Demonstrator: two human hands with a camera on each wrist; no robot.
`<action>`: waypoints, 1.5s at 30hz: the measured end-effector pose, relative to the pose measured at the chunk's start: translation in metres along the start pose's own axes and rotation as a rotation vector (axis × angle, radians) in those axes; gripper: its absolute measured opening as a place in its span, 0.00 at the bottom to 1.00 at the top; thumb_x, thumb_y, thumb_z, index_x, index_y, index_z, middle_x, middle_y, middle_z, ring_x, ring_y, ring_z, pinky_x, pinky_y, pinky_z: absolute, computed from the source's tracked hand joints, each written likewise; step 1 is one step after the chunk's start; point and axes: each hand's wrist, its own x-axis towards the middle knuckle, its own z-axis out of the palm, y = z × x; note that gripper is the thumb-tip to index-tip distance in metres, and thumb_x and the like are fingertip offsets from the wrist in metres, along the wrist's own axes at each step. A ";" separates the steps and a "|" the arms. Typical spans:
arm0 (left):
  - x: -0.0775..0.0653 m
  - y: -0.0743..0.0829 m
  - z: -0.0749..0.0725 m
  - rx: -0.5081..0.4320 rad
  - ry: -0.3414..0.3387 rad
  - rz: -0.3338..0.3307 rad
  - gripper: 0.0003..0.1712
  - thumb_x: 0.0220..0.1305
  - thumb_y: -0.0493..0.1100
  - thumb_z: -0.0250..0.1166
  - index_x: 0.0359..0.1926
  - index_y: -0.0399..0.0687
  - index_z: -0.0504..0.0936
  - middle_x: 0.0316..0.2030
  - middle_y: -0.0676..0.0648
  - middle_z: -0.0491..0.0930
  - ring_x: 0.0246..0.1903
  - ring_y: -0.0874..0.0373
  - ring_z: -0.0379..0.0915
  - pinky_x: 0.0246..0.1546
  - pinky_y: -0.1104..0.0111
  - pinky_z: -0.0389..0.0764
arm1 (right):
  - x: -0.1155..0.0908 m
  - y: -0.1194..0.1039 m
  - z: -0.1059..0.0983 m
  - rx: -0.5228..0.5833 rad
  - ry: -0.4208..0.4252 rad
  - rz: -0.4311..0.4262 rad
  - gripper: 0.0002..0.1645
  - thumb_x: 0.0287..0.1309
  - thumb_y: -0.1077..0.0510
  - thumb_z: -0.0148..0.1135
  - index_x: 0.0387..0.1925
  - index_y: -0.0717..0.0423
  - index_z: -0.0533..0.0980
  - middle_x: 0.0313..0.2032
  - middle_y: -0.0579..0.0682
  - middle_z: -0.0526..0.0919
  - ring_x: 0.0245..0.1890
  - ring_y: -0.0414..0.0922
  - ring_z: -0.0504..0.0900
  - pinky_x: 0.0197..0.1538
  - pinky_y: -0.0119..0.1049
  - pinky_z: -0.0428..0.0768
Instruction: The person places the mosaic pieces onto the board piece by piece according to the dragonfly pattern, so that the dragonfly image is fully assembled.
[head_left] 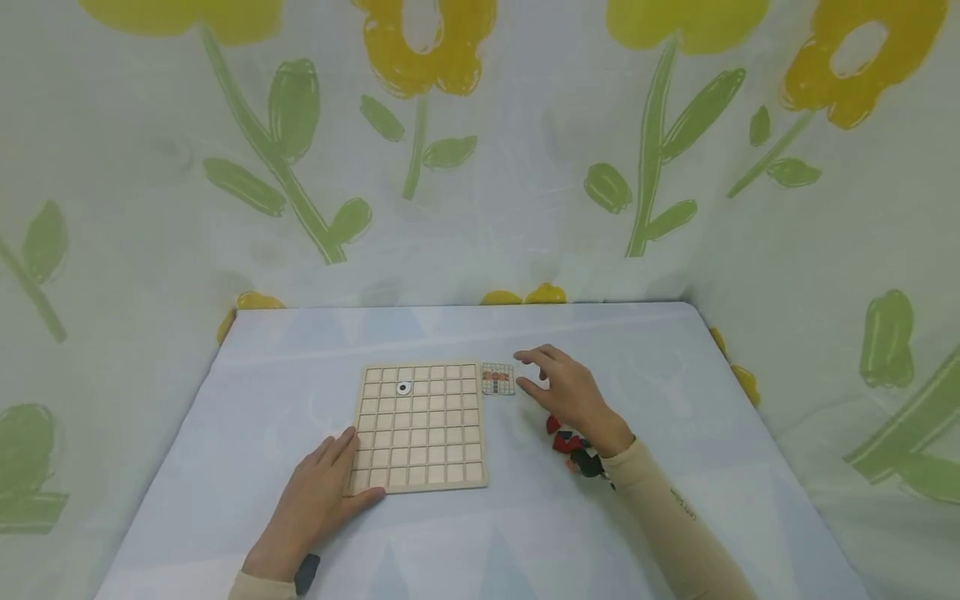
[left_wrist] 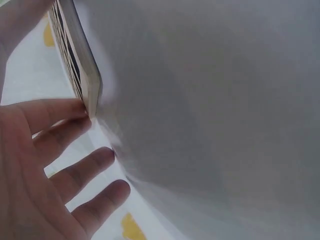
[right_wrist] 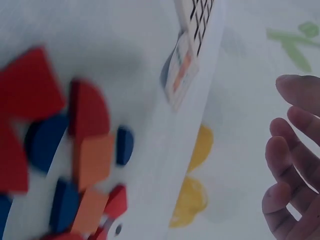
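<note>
A square wooden grid board point(head_left: 420, 429) lies flat, with a white eye piece point(head_left: 405, 387) in one of its upper cells. At the board's near-left corner is my left hand point(head_left: 322, 487), its fingers touching the left edge and its thumb the front edge. In the left wrist view those fingers point(left_wrist: 55, 112) are mostly straight beside the board's rim point(left_wrist: 90, 85). My right hand point(head_left: 566, 387) hovers with thumb and fingers apart and nothing between them. Just left of it is a small pattern card point(head_left: 497, 379) beside the board, also showing in the right wrist view.
Red, blue and orange pieces lie in a loose pile under my right forearm; a red piece point(right_wrist: 32, 85) and an orange piece point(right_wrist: 95, 160) show up close in the right wrist view. Flower-printed cloth point(head_left: 517, 208) stands around the white table point(head_left: 600, 329).
</note>
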 end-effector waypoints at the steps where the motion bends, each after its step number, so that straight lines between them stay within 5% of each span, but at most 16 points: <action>1: -0.001 -0.001 0.000 0.002 0.002 0.000 0.58 0.58 0.72 0.67 0.71 0.28 0.66 0.71 0.33 0.65 0.69 0.30 0.60 0.68 0.40 0.65 | -0.002 0.005 -0.002 -0.005 0.011 0.004 0.26 0.56 0.54 0.77 0.56 0.50 0.81 0.47 0.44 0.83 0.32 0.41 0.78 0.27 0.29 0.78; 10: -0.004 -0.008 0.002 0.014 0.019 -0.001 0.58 0.58 0.74 0.66 0.71 0.30 0.67 0.72 0.35 0.65 0.70 0.30 0.58 0.70 0.41 0.62 | -0.021 0.038 -0.018 0.012 -0.007 0.128 0.28 0.56 0.56 0.77 0.59 0.53 0.80 0.50 0.49 0.83 0.37 0.46 0.80 0.30 0.33 0.81; 22: -0.005 -0.005 -0.005 0.040 0.003 -0.031 0.57 0.56 0.72 0.69 0.69 0.30 0.70 0.70 0.35 0.68 0.69 0.31 0.60 0.68 0.40 0.64 | -0.034 0.067 -0.019 -0.011 -0.274 0.382 0.27 0.64 0.49 0.69 0.62 0.53 0.79 0.50 0.53 0.82 0.44 0.49 0.79 0.44 0.45 0.87; 28: 0.001 -0.001 -0.005 0.038 -0.004 -0.015 0.56 0.56 0.72 0.69 0.69 0.30 0.71 0.70 0.35 0.68 0.69 0.31 0.59 0.69 0.40 0.64 | -0.038 0.077 -0.016 -0.057 -0.363 0.421 0.23 0.63 0.50 0.70 0.56 0.56 0.82 0.47 0.54 0.83 0.44 0.50 0.80 0.51 0.52 0.86; 45: 0.002 0.002 -0.007 0.046 -0.026 -0.034 0.56 0.55 0.72 0.70 0.69 0.31 0.71 0.70 0.35 0.68 0.69 0.31 0.60 0.69 0.40 0.64 | -0.035 0.075 -0.015 -0.084 -0.404 0.464 0.19 0.60 0.52 0.71 0.50 0.57 0.84 0.39 0.51 0.82 0.37 0.47 0.79 0.45 0.47 0.87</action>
